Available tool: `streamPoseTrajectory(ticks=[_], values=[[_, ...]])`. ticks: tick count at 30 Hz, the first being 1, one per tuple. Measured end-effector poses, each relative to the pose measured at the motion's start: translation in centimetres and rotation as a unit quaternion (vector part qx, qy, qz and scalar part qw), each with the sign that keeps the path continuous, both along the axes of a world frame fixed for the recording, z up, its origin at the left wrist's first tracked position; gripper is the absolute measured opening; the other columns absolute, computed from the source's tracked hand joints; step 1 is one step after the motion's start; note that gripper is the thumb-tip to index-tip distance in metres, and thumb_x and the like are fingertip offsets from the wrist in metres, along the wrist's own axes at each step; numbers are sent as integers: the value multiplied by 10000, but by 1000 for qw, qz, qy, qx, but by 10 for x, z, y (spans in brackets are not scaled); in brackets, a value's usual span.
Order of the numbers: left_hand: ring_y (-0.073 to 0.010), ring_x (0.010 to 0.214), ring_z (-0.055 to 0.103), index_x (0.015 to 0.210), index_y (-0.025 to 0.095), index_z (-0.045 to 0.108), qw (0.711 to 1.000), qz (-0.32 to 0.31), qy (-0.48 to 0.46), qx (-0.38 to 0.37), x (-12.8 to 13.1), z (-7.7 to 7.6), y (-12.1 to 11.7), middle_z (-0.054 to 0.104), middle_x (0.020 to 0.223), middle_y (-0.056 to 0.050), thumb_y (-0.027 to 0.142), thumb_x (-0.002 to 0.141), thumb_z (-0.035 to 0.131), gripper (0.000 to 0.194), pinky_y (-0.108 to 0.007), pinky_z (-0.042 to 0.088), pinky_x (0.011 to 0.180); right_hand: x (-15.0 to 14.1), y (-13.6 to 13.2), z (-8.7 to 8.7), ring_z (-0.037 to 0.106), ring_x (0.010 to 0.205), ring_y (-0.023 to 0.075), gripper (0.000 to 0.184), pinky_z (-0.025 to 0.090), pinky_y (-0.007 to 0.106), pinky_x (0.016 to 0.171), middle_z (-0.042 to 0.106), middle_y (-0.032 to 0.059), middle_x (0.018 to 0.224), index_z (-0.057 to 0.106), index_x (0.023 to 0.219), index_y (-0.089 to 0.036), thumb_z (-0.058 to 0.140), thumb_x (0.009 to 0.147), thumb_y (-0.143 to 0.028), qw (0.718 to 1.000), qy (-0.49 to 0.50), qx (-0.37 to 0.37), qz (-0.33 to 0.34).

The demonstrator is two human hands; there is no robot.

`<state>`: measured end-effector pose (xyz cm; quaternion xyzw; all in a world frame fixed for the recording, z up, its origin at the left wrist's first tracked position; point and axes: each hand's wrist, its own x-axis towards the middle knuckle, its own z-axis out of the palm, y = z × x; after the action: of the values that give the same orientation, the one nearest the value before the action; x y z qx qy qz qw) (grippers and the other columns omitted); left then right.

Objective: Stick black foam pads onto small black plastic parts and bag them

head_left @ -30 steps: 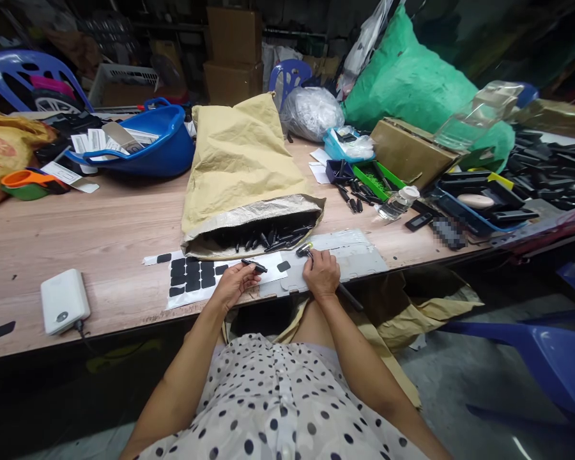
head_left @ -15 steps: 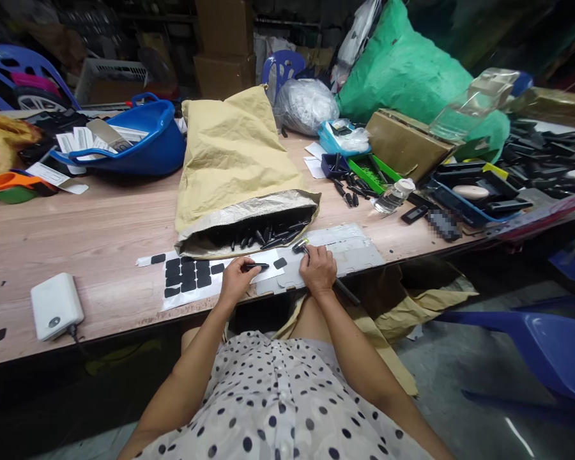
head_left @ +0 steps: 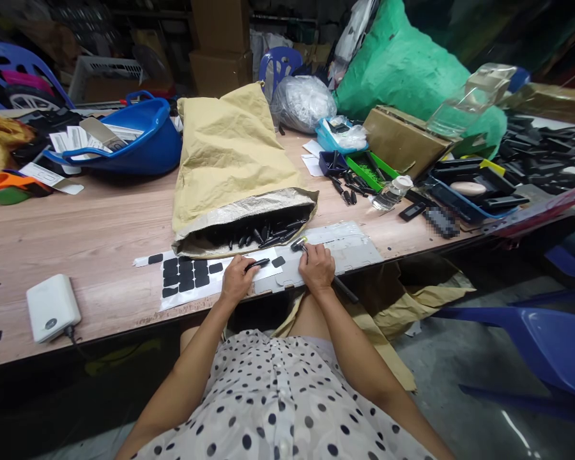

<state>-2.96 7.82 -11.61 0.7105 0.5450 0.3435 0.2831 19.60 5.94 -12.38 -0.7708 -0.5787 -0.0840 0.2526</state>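
Note:
Between the thumb and fingers of my left hand point(head_left: 236, 278) is a slim black pen-like piece point(head_left: 259, 263), lying nearly level above a white sheet point(head_left: 230, 281) that bears rows of black rounded squares point(head_left: 186, 273). My right hand point(head_left: 319, 271) is closed round a small hammer point(head_left: 298, 243); its head shows beyond the fingers and its dark handle sticks out behind the wrist. Below that hand lies a grey board point(head_left: 354, 255). Just past both hands, a tan paper sack point(head_left: 234, 153) lies with its mouth facing me, and several black pen-like pieces point(head_left: 263, 236) show inside.
On the left are a white power bank point(head_left: 53, 308) with a cable and a blue basin point(head_left: 124, 144) of small boxes. To the right stand a green tray point(head_left: 371, 169), a clear bottle point(head_left: 393, 193), a cardboard box point(head_left: 405, 140) and a blue tray point(head_left: 479, 207) of black parts.
The black piece was tilted in my left fingers and has been turned nearly level, pointing right. My right hand keeps the hammer in about the same place. The view has shifted slightly.

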Motion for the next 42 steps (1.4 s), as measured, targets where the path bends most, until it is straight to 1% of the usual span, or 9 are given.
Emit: streamPoseTrajectory(ticks=[7,10,14,20,26,29,35,37,42], values=[[-174,820,644,943,241,761,998,-3,32,49,3,-9,0,653,874,-19,274,866,645,143,-278,531,725,8,-4,8,570,886,245,299,466,351,774,654,94,946,713,1098,-219,475,918,-231,990,131,36,42],[-171,816,645,948,253,762,997,0,43,57,6,-9,-2,651,871,-13,271,874,636,147,-272,525,714,-4,-10,15,613,905,231,325,507,339,797,677,83,972,711,1113,-233,432,954,-284,977,185,52,93],[-174,813,646,950,255,760,996,-2,54,64,7,-8,-2,650,875,-15,266,860,656,138,-268,517,686,-25,-16,24,642,907,220,339,532,330,822,699,77,962,719,1094,-230,414,968,-306,962,220,35,159],[-173,815,651,966,254,747,996,-10,58,63,9,-8,-2,658,900,-15,242,848,675,139,-279,531,740,-43,-21,27,643,866,219,344,526,320,799,696,84,925,723,1122,-219,422,966,-277,965,177,-4,192],[-170,843,663,974,262,747,996,-15,57,66,13,-6,-4,690,932,-11,256,837,694,147,-262,519,732,-41,-29,22,625,839,217,369,516,306,770,679,95,920,714,1170,-209,402,981,-262,974,119,-28,188],[-166,846,664,968,278,758,997,-15,58,57,14,-4,-4,706,928,-7,281,860,677,134,-250,512,713,-39,-29,26,625,837,220,361,522,314,772,673,94,901,720,1148,-205,405,981,-258,973,118,-29,194],[-159,814,654,956,293,773,997,-20,69,42,14,-3,-3,702,906,0,304,865,678,132,-248,511,694,-45,-31,45,634,935,220,386,535,342,870,680,102,976,681,1237,-219,373,1009,-269,964,141,64,214],[-157,813,651,960,297,776,996,-21,70,41,14,-3,-4,698,906,1,309,865,680,135,-245,514,695,-47,-35,44,631,951,223,392,534,347,887,679,105,977,671,1264,-221,373,1012,-267,963,136,73,219],[-157,832,656,957,295,781,997,-16,70,37,15,-1,-6,694,918,-1,295,851,695,137,-237,522,712,-45,-40,29,622,785,202,375,534,300,738,662,82,863,714,1188,-216,397,992,-249,968,112,2,224]])
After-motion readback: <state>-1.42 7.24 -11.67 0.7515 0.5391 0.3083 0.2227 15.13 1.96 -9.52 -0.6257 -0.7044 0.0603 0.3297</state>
